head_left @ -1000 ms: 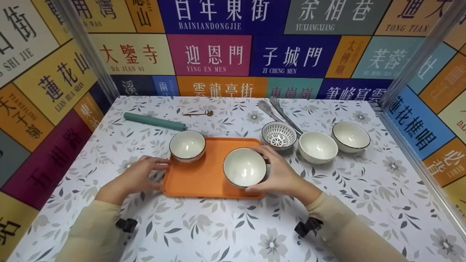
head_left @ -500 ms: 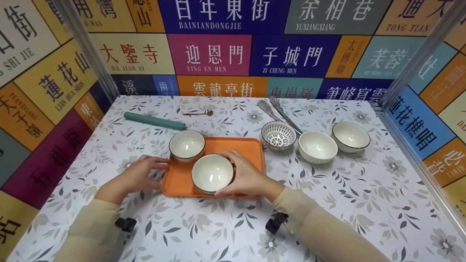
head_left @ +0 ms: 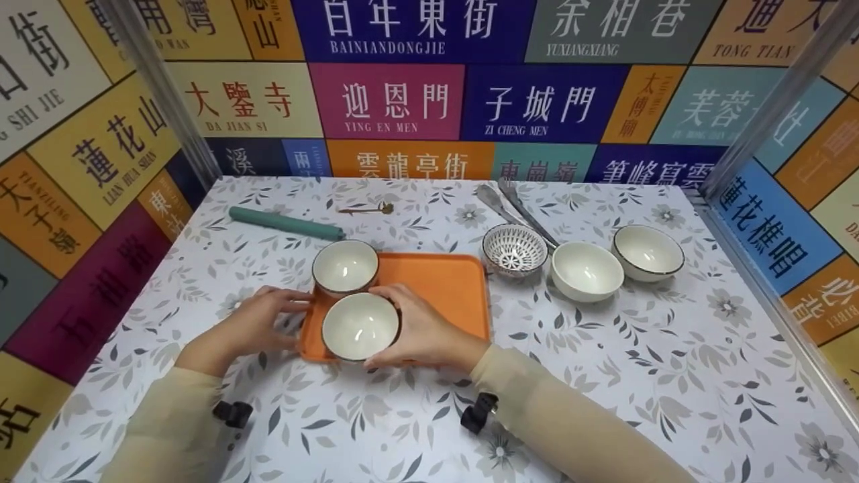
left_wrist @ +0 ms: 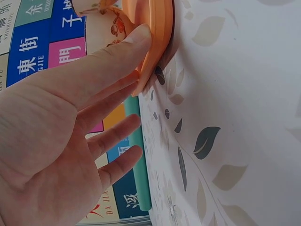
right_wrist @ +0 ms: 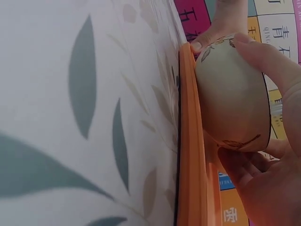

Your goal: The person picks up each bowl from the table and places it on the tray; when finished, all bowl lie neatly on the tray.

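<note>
My right hand (head_left: 424, 333) grips a cream bowl (head_left: 361, 327) with a dark rim from its right side, fingers behind and thumb in front. This bowl is over the front left of the orange tray (head_left: 439, 288); in the right wrist view the bowl's base (right_wrist: 203, 89) is at the tray. A second dark-rimmed bowl (head_left: 345, 265) stands on the tray's back left corner, just behind the held one. My left hand (head_left: 263, 323) is at the tray's left edge. In the left wrist view its thumb touches the tray rim (left_wrist: 162, 35), and the other fingers extend loosely.
A patterned bowl (head_left: 514, 251), a plain cream bowl (head_left: 586, 272) and a dark-rimmed bowl (head_left: 647, 253) stand right of the tray. Metal utensils (head_left: 527, 213) lie behind them. A green cylinder (head_left: 285, 223) and a small gold-coloured item (head_left: 367, 209) lie at the back left.
My right hand has carried the bowl leftward across the tray, from its right side to the front left, close to the other bowl. The left hand has stayed at the tray's edge.
</note>
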{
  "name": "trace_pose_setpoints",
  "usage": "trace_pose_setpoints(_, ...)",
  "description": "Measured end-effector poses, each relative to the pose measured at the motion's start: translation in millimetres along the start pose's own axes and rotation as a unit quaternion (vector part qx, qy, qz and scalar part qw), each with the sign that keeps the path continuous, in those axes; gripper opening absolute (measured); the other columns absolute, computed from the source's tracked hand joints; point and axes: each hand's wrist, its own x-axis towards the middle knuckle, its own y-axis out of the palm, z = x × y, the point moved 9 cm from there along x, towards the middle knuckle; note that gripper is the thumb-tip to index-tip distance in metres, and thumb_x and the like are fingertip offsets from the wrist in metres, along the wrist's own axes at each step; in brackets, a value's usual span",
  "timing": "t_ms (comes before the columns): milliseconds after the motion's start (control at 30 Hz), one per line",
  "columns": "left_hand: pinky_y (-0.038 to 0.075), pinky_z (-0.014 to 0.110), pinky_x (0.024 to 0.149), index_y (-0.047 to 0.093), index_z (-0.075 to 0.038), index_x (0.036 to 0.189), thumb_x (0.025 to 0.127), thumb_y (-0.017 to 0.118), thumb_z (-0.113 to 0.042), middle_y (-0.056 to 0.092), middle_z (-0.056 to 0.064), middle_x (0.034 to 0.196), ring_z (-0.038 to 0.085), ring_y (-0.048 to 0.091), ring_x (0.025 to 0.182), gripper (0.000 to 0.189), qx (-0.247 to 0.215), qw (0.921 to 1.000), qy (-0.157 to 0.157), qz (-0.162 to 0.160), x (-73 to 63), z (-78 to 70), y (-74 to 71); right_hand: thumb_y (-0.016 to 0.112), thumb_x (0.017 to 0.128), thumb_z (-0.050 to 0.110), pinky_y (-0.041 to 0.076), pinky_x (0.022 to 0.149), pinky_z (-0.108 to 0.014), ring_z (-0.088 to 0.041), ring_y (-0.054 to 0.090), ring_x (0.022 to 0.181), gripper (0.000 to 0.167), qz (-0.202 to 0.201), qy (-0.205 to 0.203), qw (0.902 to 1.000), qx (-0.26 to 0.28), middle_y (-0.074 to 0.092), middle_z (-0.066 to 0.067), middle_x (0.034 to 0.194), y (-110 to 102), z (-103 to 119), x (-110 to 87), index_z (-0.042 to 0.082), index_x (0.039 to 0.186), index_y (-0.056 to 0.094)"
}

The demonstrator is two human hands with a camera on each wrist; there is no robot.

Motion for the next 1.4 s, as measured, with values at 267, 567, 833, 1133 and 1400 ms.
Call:
trace_pose_setpoints(267,0.038,0.065,0.110,0.067,-0.003,0.135,0.076,0.090,-0.018,0.061,0.010,0.148,0.041,0.047,0.135,0.065,-0.001,1.0000,0.006,-0.005,-1.2,-0.4,-0.7,0.101,0.057,0.043,0.044,0.115,-0.042,-0.019,0.054,0.132,0.112,0.002,0.004,1.0000,-0.008,0.051,-0.003,0.147,5.8,-0.6,3.0,0.017,0.151,0.047)
trace_pose_setpoints(567,0.039,0.065,0.110,0.067,-0.003,0.136,0.076,0.090,-0.018,0.061,0.010,0.149,0.041,0.047,0.136,0.066,-0.001,1.0000,0.006,-0.005,-0.9,0.9,-0.9,0.100,0.059,0.048,0.043,0.116,-0.043,-0.020,0.052,0.135,0.117,0.009,-0.005,0.9995,-0.030,0.047,-0.006,0.150,9.2,0.2,2.4,0.017,0.156,0.041)
trace_pose_setpoints(833,0.037,0.066,0.111,0.064,-0.004,0.139,0.077,0.088,-0.015,0.063,0.010,0.146,0.042,0.046,0.137,0.067,-0.009,1.0000,-0.001,-0.003,-0.6,3.5,-0.1,0.097,0.063,0.048,0.042,0.117,-0.046,-0.026,0.053,0.137,0.122,0.018,-0.001,0.9994,-0.028,0.039,-0.001,0.156,-9.8,-1.9,-7.9,0.025,0.163,0.031)
trace_pose_setpoints(1133,0.036,0.066,0.113,0.061,-0.003,0.141,0.077,0.088,-0.013,0.066,0.011,0.142,0.043,0.044,0.138,0.070,-0.026,0.9996,-0.011,-0.001,0.7,2.9,0.9,0.096,0.070,0.033,0.051,0.107,-0.052,-0.037,0.056,0.130,0.103,-0.027,0.019,0.9983,-0.048,0.043,0.004,0.155,-60.3,-20.0,-36.7,0.031,0.157,0.041)
trace_pose_setpoints(1400,0.033,0.066,0.116,0.060,-0.004,0.143,0.077,0.088,-0.011,0.065,0.011,0.143,0.042,0.043,0.140,0.072,-0.032,0.9992,-0.022,0.002,0.0,7.6,1.5,0.093,0.075,0.025,0.050,0.107,-0.056,-0.035,0.056,0.131,0.087,-0.072,-0.014,0.9970,-0.023,0.049,-0.001,0.153,-105.5,-32.5,-72.8,0.017,0.151,0.052)
